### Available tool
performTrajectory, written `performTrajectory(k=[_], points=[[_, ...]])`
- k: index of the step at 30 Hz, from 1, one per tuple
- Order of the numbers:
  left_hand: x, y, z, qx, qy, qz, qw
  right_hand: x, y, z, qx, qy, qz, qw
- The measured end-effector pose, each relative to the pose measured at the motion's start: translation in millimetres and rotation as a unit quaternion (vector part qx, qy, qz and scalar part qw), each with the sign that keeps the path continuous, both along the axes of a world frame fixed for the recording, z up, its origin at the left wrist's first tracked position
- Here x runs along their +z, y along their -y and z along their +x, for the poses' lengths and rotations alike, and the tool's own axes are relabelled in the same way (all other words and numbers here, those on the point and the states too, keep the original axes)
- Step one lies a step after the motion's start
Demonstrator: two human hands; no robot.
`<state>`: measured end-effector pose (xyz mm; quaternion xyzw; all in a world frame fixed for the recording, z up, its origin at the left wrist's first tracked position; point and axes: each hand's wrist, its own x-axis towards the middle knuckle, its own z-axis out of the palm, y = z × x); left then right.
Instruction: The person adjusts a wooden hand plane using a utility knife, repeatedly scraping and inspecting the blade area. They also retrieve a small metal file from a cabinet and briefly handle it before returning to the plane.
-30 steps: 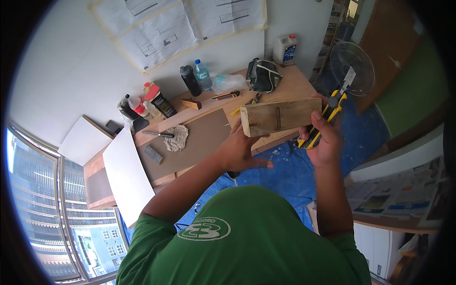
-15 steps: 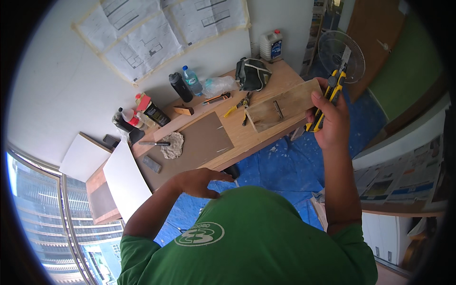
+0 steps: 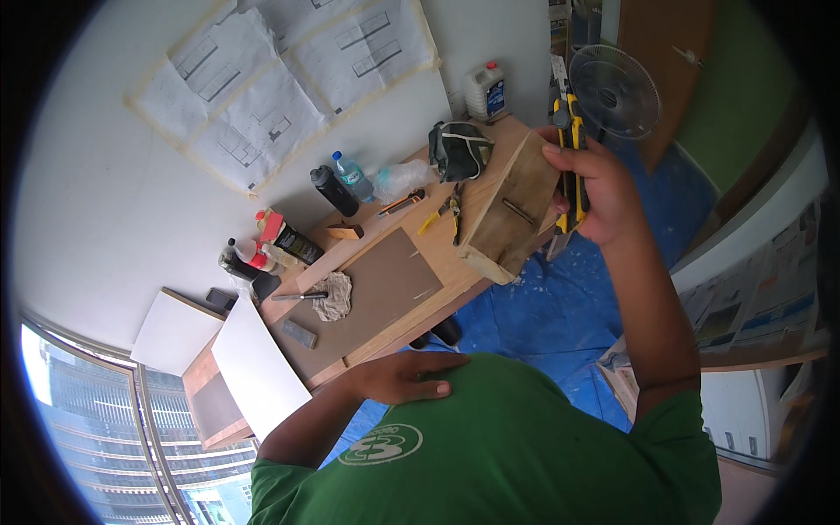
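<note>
My right hand (image 3: pixel 591 188) grips a wooden block (image 3: pixel 504 220) with a slot in its face, together with a yellow-and-black utility knife (image 3: pixel 569 162) whose long blade points up. The block is tilted over the workbench (image 3: pixel 377 325). My left hand (image 3: pixel 411 376) rests open against the green shirt at my midriff, fingers loosely extended. Yellow-handled pliers (image 3: pixel 435 219) and an orange cutter (image 3: pixel 401 203) lie on the bench, near a small wooden plane (image 3: pixel 345 230). A rag (image 3: pixel 332 302) with a dark-handled tool across it lies on the brown board, beside a grey stone (image 3: pixel 300 334).
Bottles (image 3: pixel 334 192), a green pouch (image 3: pixel 455 149) and a white jug (image 3: pixel 481 94) line the back. White panels (image 3: pixel 249 363) stand at left beside a window (image 3: pixel 92 420). A fan (image 3: pixel 613 92) and door are at right; blue sheeting (image 3: pixel 534 324) covers the floor.
My left hand has left the block and moved down to the shirt. My right hand has lifted, tilting the block steeply and turning the knife more upright. The view has shifted.
</note>
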<state>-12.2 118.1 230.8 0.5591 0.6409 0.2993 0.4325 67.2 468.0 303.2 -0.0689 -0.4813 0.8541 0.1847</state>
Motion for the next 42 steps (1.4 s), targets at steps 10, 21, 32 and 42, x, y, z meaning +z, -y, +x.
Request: performTrajectory(k=[10,21,32,42], points=[[40,-39,-4,0.197,0.263,0.198,0.923,21,19,-12,0.021,0.030,0.037,0.999],[99,-76,14,0.109,0.471,0.173,0.858,72,44,-9,0.063,0.003,0.174,0.983],[113,-56,29,0.134,0.567,0.272,0.766,58,37,18,-0.027,-0.098,0.086,0.991],[78,-51,1,0.262,0.516,0.273,0.768,54,34,47,0.009,0.016,0.539,0.842]])
